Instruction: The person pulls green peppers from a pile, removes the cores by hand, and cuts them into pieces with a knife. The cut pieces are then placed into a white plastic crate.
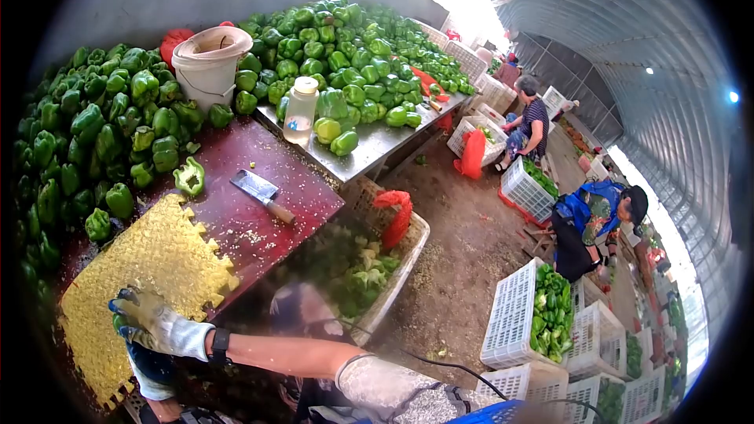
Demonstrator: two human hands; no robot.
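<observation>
My right hand [157, 322], in a pale work glove with a dark watch at the wrist, is curled over my left hand [149, 369]. The left wears a blue-and-white glove, and its fingers are mostly covered by the right. Whatever lies between them is hidden. Both are above a yellow foam mat [133, 267] strewn with small bits. Beyond the mat, a cleaver [255, 183] with a wooden handle lies on the dark red tabletop [290, 204]. A cut green pepper [189, 177] rests near the heap of whole green peppers [102, 126].
A white bucket [208, 78] and a clear bottle [301, 114] stand by another pepper heap [338, 47]. Below the table edge is a crate [408, 255] holding pepper pieces. Several pepper-filled crates [506, 322] and co-workers, one in a blue vest [601, 204], are at the right.
</observation>
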